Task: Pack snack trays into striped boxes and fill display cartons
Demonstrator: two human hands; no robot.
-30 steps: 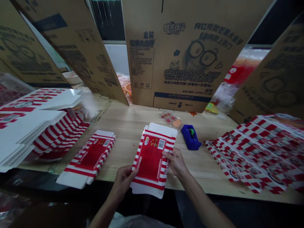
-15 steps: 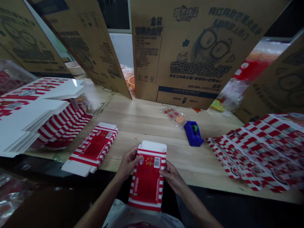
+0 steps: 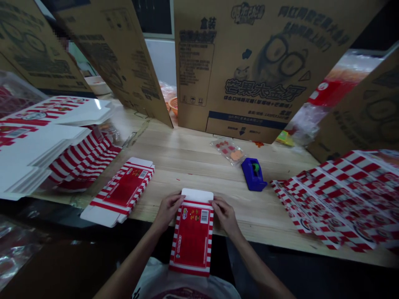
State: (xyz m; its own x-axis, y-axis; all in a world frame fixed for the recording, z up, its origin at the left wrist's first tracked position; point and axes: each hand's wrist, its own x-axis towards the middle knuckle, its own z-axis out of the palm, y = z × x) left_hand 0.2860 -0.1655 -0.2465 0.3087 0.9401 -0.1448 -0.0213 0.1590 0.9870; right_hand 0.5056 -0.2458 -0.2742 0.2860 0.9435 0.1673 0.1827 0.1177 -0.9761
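A flat red-and-white striped carton (image 3: 191,236) points straight away from the person, long axis running near to far, white flap at the far end, barcode at upper right. Its far part sits over the near edge of the wooden table (image 3: 193,174). The left hand (image 3: 168,211) and right hand (image 3: 225,216) grip its two sides near the flap. It stands squarer than a moment ago, when its far end leaned right. A matching carton (image 3: 116,193) lies left; a blue tape dispenser (image 3: 253,174) lies farther right.
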